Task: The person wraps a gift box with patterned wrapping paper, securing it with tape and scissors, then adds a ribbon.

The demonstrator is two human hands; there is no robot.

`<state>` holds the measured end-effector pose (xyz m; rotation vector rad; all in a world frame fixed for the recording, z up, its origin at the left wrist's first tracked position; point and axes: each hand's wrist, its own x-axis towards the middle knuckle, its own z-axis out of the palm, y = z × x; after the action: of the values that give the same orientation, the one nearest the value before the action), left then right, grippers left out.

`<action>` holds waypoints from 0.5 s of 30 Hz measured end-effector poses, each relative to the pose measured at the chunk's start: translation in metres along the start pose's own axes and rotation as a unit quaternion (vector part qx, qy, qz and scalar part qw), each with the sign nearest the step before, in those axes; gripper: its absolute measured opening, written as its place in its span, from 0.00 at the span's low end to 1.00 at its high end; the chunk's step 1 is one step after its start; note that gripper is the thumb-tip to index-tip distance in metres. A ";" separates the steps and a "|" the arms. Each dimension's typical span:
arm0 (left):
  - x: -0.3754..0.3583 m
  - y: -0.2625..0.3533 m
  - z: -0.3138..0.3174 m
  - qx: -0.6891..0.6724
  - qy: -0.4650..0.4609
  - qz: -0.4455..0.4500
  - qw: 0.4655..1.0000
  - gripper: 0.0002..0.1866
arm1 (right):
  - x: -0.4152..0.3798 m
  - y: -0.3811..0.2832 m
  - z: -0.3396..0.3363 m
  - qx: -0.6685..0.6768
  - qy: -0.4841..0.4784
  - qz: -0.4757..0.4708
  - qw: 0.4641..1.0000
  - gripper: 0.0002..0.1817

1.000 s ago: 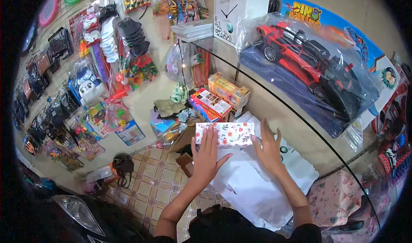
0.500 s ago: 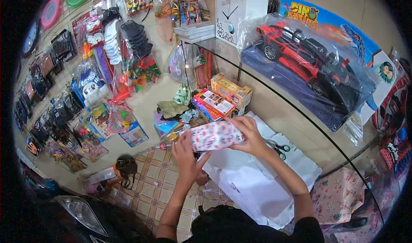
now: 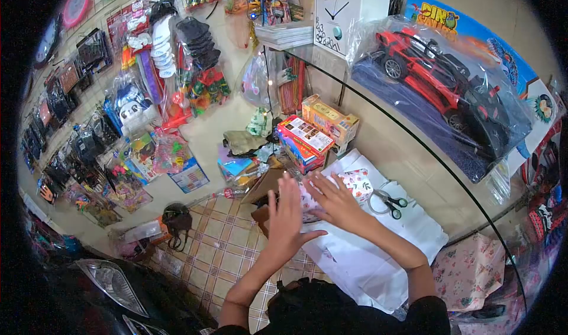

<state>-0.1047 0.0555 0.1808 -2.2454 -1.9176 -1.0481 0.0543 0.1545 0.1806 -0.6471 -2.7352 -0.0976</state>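
A package wrapped in white paper with red flowers point(image 3: 358, 182) lies at the far end of the white paper sheets point(image 3: 361, 264). My right hand point(image 3: 338, 204) is stretched flat over it, fingers extended, hiding much of its middle. At the package's left end, my left hand point(image 3: 285, 219) is raised with fingers straight and thumb out, holding nothing. Dark-handled scissors point(image 3: 393, 205) rest on the sheets right of the package, beside a roll of clear tape point(image 3: 374, 202).
Boxed goods, a red box point(image 3: 305, 137) and an orange box point(image 3: 331, 121), stand behind the package. A glass-edged shelf point(image 3: 414, 137) holds a bagged red toy car point(image 3: 432, 78). An open cardboard box point(image 3: 260, 214) sits left of the sheets. Packaged goods hang on the left wall.
The flowered package was held up between both hands and now lies on the paper. Both hands have let go and opened flat. The camera view has shifted slightly.
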 end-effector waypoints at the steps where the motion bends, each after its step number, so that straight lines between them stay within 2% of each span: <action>1: 0.006 0.006 0.003 0.028 -0.031 0.020 0.999 0.68 | -0.002 -0.004 0.000 -0.014 -0.004 -0.002 1.000 0.46; 2: 0.011 0.006 0.010 0.055 -0.047 0.022 0.997 0.67 | -0.002 -0.007 -0.001 -0.022 -0.039 -0.002 0.999 0.49; 5: 0.013 -0.007 0.043 0.157 -0.048 0.019 0.986 0.66 | -0.007 -0.008 -0.012 -0.020 -0.026 -0.014 0.999 0.51; 6: 0.012 -0.006 0.039 0.109 -0.032 0.020 0.993 0.66 | -0.010 -0.006 -0.010 -0.026 -0.013 -0.011 1.000 0.52; 9: 0.015 -0.007 0.032 0.077 -0.073 0.003 0.994 0.67 | -0.018 0.003 -0.010 0.014 -0.001 0.025 1.000 0.54; 10: 0.015 -0.009 0.032 0.072 -0.071 0.010 0.995 0.68 | -0.023 0.007 -0.013 -0.019 -0.001 0.030 0.999 0.55; 15: 0.018 -0.013 0.037 0.079 -0.040 0.052 0.995 0.68 | -0.048 0.023 -0.021 -0.008 0.028 0.113 0.993 0.56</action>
<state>-0.0986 0.0896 0.1556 -2.3027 -1.8178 -0.7757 0.1115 0.1513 0.1845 -0.9384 -2.5896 -0.0830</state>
